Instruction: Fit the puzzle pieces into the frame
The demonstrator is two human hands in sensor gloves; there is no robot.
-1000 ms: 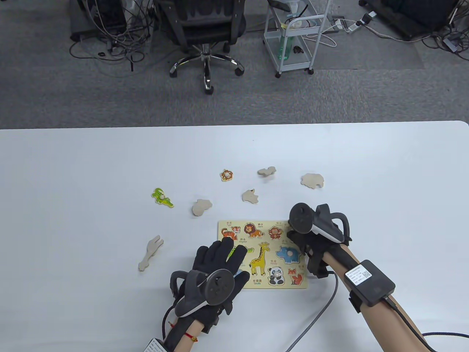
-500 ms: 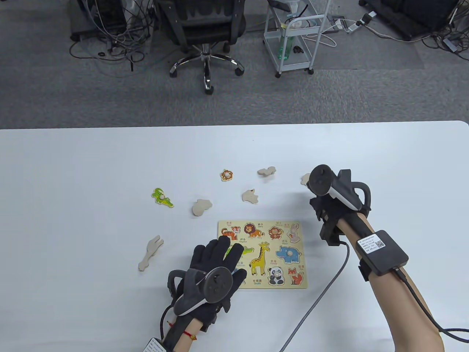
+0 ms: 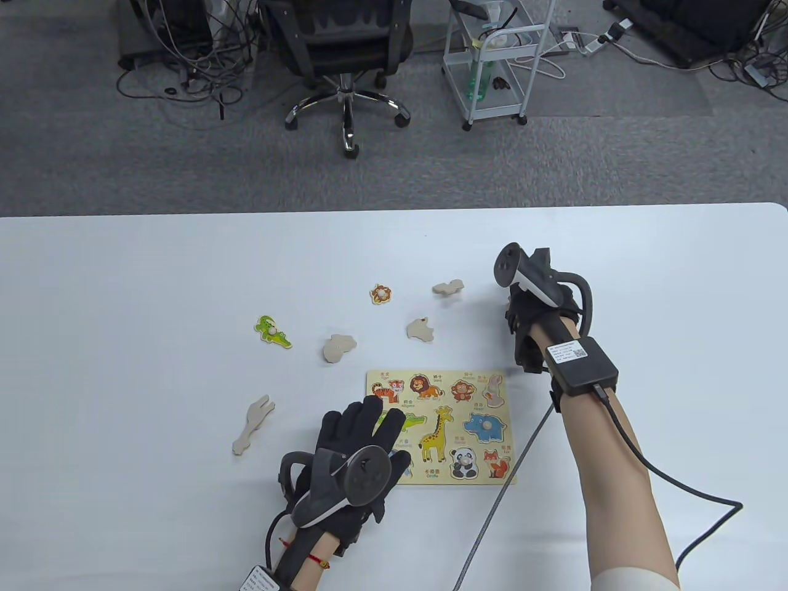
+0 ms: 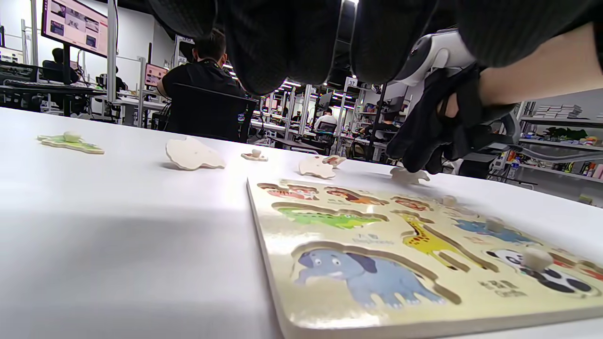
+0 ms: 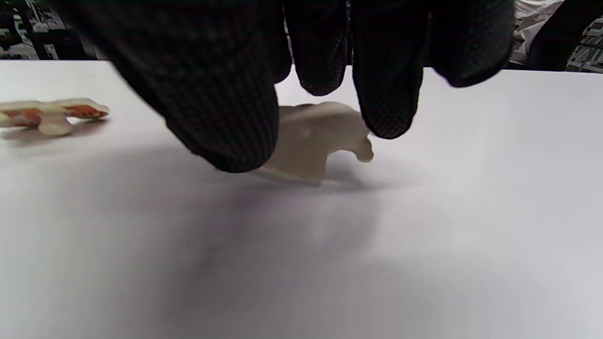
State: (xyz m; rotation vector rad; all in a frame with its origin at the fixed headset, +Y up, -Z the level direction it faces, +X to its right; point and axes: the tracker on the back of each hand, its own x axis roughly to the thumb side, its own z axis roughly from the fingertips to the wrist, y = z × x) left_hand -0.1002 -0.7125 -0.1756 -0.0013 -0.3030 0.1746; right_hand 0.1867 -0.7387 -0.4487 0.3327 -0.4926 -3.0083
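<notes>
Fingertips [image 5: 386, 108] of our right hand [image 3: 535, 305] hang spread, ungripping, directly above the pale face-down wooden animal piece [image 5: 315, 139], beyond the wooden animal puzzle frame [image 3: 492, 474] our flat-fingered left hand [image 3: 354, 449] steadies.

From above, the gloved right hand [image 3: 542, 305] wholly covers the pale wooden animal-shaped puzzle piece [image 5: 313, 139]. Whether its fingertips [image 5: 384, 117] touch that piece is unclear. The gloved left hand [image 3: 357, 449] hides the yellow wooden puzzle frame's [image 3: 477, 425] left edge.
</notes>
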